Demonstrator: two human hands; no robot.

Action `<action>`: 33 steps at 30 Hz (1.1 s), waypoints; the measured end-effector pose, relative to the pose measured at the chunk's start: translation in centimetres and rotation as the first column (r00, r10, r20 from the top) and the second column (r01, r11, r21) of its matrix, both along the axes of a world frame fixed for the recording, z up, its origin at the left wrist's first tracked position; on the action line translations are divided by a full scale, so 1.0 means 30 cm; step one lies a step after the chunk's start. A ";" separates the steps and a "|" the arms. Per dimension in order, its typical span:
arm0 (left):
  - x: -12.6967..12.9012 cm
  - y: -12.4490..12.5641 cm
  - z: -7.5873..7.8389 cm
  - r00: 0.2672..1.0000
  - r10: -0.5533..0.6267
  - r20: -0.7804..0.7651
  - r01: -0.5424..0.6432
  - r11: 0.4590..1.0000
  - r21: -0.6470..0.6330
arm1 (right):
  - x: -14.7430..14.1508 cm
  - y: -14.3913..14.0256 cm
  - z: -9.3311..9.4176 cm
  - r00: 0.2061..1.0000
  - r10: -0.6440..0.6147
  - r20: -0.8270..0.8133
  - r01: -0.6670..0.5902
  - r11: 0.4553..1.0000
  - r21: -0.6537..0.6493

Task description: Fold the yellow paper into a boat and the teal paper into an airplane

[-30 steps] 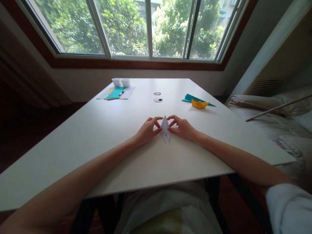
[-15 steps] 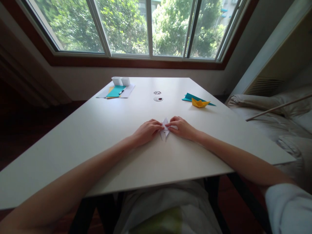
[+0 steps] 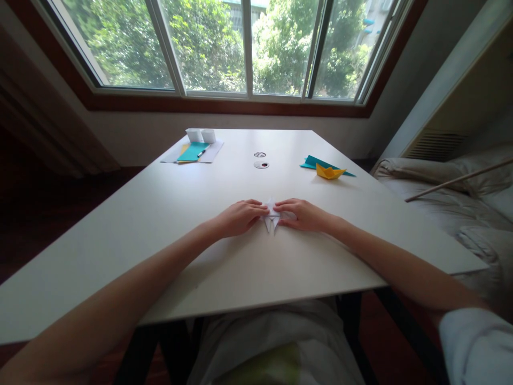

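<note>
Head view: hands (image 3: 239, 217) point inward, touching folded paper (image 3: 272, 212).

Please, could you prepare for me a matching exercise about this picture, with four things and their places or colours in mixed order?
Things:
1. Folded white paper
2. Boat
3. Pen
4. Window frame

Places and colours:
A. on the stack of sheets
B. brown
C. between the left hand and the right hand, touched by both
D. yellow

Right pairs: 1-C, 2-D, 3-A, 4-B
</note>
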State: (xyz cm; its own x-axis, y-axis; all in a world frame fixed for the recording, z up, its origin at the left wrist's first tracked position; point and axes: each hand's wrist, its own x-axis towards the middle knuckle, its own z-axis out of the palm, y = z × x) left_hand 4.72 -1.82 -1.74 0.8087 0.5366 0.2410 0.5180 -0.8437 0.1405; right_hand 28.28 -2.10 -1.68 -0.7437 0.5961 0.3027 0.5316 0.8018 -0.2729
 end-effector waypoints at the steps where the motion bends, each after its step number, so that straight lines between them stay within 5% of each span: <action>1: -0.004 -0.001 -0.001 1.000 -0.005 0.010 0.005 1.000 -0.009 | 0.001 -0.002 0.004 1.000 0.000 0.011 0.000 1.000 -0.002; 7: -0.014 -0.006 -0.001 0.996 -0.029 0.088 0.030 1.000 -0.003 | 0.014 -0.001 0.008 0.998 0.062 -0.008 -0.062 0.998 -0.023; 12: -0.003 -0.016 0.006 0.997 -0.007 0.083 0.009 1.000 -0.030 | 0.019 0.000 -0.002 0.997 0.063 -0.049 -0.058 0.994 0.096; 23: 0.007 -0.030 0.007 0.989 0.105 0.100 -0.095 0.990 -0.102 | 0.008 -0.014 0.014 0.977 0.169 0.130 -0.189 0.968 0.163; 33: 0.007 -0.026 0.008 0.990 0.000 0.141 0.007 0.999 -0.051 | -0.010 -0.025 0.003 0.983 0.166 0.077 -0.181 0.944 0.274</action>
